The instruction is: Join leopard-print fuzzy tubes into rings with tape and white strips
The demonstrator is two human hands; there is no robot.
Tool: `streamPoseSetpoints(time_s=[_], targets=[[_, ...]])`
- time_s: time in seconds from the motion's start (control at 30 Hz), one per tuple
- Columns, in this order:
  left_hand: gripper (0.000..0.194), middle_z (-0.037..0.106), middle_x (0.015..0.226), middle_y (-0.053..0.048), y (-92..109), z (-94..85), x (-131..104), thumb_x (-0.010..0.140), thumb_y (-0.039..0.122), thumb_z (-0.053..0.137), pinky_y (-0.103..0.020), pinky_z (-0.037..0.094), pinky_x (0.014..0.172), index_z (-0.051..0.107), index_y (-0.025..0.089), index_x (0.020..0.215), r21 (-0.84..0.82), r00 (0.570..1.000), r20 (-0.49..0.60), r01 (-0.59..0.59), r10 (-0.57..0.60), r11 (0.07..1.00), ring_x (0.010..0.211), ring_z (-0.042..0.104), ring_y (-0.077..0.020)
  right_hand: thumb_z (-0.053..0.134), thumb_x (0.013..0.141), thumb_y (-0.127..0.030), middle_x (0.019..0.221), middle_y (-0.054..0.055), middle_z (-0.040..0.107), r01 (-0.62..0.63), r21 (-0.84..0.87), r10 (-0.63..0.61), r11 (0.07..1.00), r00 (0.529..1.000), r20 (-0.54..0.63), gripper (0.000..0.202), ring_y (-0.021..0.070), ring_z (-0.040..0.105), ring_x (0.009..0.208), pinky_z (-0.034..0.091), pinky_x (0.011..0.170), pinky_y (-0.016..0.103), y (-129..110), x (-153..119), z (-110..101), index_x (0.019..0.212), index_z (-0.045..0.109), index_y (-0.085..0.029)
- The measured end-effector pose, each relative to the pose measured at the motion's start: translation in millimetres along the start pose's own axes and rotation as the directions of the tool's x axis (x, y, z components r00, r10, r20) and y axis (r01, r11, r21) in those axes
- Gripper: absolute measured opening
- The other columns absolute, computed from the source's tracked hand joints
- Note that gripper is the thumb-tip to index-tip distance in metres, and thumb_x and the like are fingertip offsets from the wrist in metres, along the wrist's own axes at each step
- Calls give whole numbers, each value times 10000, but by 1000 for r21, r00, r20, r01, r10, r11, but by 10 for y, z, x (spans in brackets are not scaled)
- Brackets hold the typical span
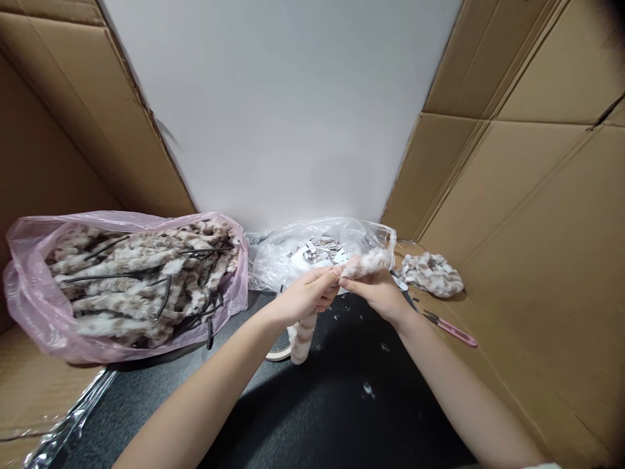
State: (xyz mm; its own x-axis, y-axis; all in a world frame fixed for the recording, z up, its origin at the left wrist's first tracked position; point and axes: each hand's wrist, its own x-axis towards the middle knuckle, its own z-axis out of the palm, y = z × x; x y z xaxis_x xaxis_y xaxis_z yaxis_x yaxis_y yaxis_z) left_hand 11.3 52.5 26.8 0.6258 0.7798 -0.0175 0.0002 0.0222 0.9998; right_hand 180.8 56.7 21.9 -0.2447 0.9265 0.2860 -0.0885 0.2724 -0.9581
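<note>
A furry strip (pixel 303 339), white with brownish patches, runs through both hands above the dark table. My left hand (pixel 310 293) pinches it near the middle, and one end hangs down below that hand. Closed on the upper part, my right hand (pixel 375 290) has its thumb pressed towards the left fingertips, so the two hands nearly meet. The strip's other end pokes out above the right hand. What lies exactly between the fingertips is too small to make out. Behind the hanging end, a pale ring like a tape roll (pixel 279 354) is partly covered.
At left, a pink plastic bag (pixel 29 326) holds many furry strips with dark cords. A clear bag (pixel 268 264) with scraps lies behind the hands. To the right are a folded furry piece (pixel 432 273) and pink-handled thread snips (pixel 456 331). Cardboard walls (pixel 527 189) flank the dark table (pixel 332 404).
</note>
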Motion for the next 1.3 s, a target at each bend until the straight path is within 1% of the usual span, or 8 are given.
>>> streamPoseSetpoints(time_s=[0.13, 0.2, 0.33, 0.47, 0.7, 0.97, 1.1, 1.3], targets=[[374, 243, 597, 76, 8, -27, 6, 928, 479, 397, -206, 197, 462, 328, 206, 682, 125, 996, -72, -40, 49, 991, 506, 187, -76, 825, 655, -351, 707, 5, 697, 14, -169, -17, 985, 1000, -21, 311, 148, 627, 621, 512, 593, 259, -184, -24, -174, 910, 729, -201], [372, 259, 599, 70, 16, -36, 3, 928, 472, 407, -213, 214, 468, 342, 204, 678, 181, 994, -89, -45, 62, 982, 513, 206, -81, 817, 664, -357, 678, 11, 698, 13, -238, -13, 971, 1000, 0, 278, 153, 632, 592, 520, 570, 262, -276, -38, -240, 868, 730, -189], [384, 284, 614, 57, 35, -33, -9, 931, 476, 405, -224, 243, 486, 362, 200, 668, 279, 990, -106, -56, 89, 959, 537, 243, -94, 808, 677, -355, 733, 46, 738, 36, -328, -15, 944, 998, 65, 219, 190, 683, 650, 560, 624, 300, -347, -51, -257, 782, 753, -171], [375, 298, 633, 50, 32, -25, -13, 940, 474, 392, -225, 263, 503, 372, 201, 684, 329, 989, -96, -72, 109, 942, 558, 268, -103, 797, 693, -320, 711, 44, 745, 22, -279, -6, 960, 998, 60, 184, 191, 702, 659, 579, 650, 309, -281, -47, -202, 798, 769, -173], [392, 302, 648, 45, 22, 3, -23, 954, 499, 357, -225, 259, 499, 389, 198, 706, 352, 992, -63, -84, 113, 932, 559, 267, -103, 831, 645, -320, 698, 54, 751, -19, -198, 25, 980, 999, 27, 222, 196, 712, 633, 597, 628, 318, -213, -40, -177, 795, 775, -166], [379, 336, 663, 38, 8, 1, -29, 963, 493, 347, -225, 266, 511, 449, 191, 757, 339, 993, -37, -90, 108, 936, 569, 279, -107, 870, 585, -325, 619, 30, 717, -38, -143, 48, 989, 997, 64, 240, 178, 681, 577, 573, 579, 291, -222, -48, -105, 728, 762, -165], [390, 334, 664, 42, -3, 1, -36, 964, 507, 346, -227, 262, 516, 451, 191, 762, 311, 995, -15, -92, 102, 946, 566, 271, -102, 859, 608, -299, 620, 27, 707, -38, -149, 50, 988, 996, 77, 205, 175, 666, 571, 546, 560, 282, -192, -56, -98, 729, 759, -167], [434, 296, 646, 49, -37, 32, -33, 958, 551, 323, -230, 260, 516, 420, 192, 734, 267, 996, 1, -90, 93, 960, 565, 264, -102, 817, 663, -291, 657, 27, 698, 18, -217, 6, 976, 994, 111, 155, 179, 623, 599, 501, 574, 294, -134, -51, -106, 767, 764, -189]])
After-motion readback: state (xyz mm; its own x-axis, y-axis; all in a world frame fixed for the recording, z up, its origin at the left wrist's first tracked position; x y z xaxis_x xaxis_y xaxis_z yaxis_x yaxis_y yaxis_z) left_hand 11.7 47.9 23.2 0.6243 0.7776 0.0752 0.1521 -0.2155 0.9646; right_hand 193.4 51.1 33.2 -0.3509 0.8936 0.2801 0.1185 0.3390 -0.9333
